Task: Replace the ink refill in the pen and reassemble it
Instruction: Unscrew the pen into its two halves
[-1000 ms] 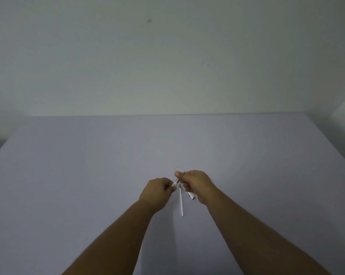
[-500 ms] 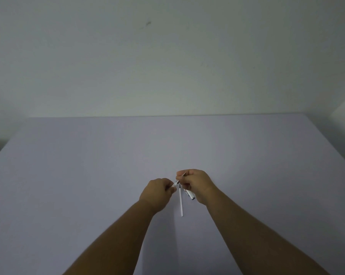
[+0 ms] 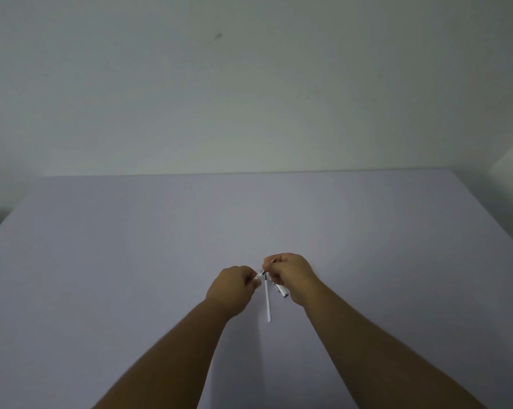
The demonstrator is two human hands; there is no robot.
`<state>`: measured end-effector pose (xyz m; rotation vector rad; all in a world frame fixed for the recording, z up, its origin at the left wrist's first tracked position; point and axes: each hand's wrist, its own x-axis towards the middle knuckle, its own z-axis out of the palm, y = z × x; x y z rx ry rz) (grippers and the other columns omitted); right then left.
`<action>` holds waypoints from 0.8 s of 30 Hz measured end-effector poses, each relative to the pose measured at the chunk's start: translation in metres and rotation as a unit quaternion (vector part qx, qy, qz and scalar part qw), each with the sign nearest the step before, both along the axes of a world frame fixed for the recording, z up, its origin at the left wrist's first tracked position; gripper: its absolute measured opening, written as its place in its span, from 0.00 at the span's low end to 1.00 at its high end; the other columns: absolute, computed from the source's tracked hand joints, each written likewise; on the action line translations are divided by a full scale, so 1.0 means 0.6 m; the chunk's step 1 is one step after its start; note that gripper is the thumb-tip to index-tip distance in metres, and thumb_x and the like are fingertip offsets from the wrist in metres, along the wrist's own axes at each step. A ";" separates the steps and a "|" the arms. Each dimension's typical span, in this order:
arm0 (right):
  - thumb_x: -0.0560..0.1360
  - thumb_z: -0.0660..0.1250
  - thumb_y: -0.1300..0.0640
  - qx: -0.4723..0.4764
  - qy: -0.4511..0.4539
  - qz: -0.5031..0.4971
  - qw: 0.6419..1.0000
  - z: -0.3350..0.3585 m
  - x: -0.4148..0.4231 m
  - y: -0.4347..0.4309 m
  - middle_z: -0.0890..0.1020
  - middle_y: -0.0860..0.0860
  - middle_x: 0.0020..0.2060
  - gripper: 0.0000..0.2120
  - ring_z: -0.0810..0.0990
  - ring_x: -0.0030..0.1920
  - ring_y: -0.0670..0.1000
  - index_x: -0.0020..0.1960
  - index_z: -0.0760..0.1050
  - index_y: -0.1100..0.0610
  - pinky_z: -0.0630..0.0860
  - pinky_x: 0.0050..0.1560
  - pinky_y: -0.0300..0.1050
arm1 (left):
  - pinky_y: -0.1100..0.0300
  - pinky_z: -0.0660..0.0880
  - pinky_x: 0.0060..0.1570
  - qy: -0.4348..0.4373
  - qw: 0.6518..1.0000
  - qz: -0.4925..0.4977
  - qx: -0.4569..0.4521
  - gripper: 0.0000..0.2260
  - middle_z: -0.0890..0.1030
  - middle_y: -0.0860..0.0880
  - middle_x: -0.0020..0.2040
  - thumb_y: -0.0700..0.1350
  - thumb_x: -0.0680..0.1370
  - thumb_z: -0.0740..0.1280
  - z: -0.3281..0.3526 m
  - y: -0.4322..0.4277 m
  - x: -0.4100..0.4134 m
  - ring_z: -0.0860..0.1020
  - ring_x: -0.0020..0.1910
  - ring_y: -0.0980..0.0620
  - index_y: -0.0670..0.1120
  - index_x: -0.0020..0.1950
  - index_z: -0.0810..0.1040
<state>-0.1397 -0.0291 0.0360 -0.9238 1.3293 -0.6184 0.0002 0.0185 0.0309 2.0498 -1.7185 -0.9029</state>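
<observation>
My left hand (image 3: 233, 286) and my right hand (image 3: 290, 274) meet over the middle of the lavender table (image 3: 131, 261). Between their fingertips runs a thin dark refill (image 3: 267, 266), tilted up to the right, with a small pale pen piece (image 3: 258, 276) pinched in my left fingers at its lower end. A white pen barrel (image 3: 280, 289) with a dark end sticks out under my right palm. A long white refill (image 3: 268, 299) lies on the table just below the hands, pointing toward me.
The table ends at a pale wall (image 3: 249, 98) behind and drops off at the left and right edges. Nothing else lies on its surface.
The two hands stay close together with only a slight shift; the right hand has edged a little up and right. The white refill on the table has not moved.
</observation>
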 end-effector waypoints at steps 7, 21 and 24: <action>0.71 0.72 0.58 0.001 0.038 0.007 0.999 0.003 -0.001 0.001 0.73 0.52 0.26 0.11 0.69 0.27 0.50 0.32 0.76 0.58 0.70 0.33 0.41 | 0.64 0.64 0.30 0.004 1.000 0.002 -0.009 0.09 0.73 0.52 0.33 0.49 0.78 0.63 0.004 -0.002 -0.004 0.71 0.34 0.53 0.45 0.46 0.79; 0.73 0.68 0.64 -0.002 -0.025 -0.001 1.000 0.008 0.000 0.000 0.75 0.53 0.32 0.04 0.69 0.30 0.48 0.40 0.79 0.58 0.72 0.35 0.38 | 0.60 0.67 0.35 0.004 1.000 0.007 -0.003 0.10 0.76 0.50 0.36 0.49 0.78 0.63 0.010 -0.001 -0.002 0.72 0.35 0.50 0.45 0.45 0.79; 0.71 0.72 0.56 -0.011 0.034 0.008 0.999 0.007 -0.001 0.002 0.75 0.51 0.31 0.08 0.71 0.30 0.49 0.35 0.78 0.58 0.73 0.40 0.43 | 0.61 0.66 0.32 0.010 1.000 0.009 -0.003 0.09 0.75 0.51 0.35 0.49 0.78 0.63 0.011 -0.002 -0.002 0.72 0.35 0.51 0.45 0.46 0.79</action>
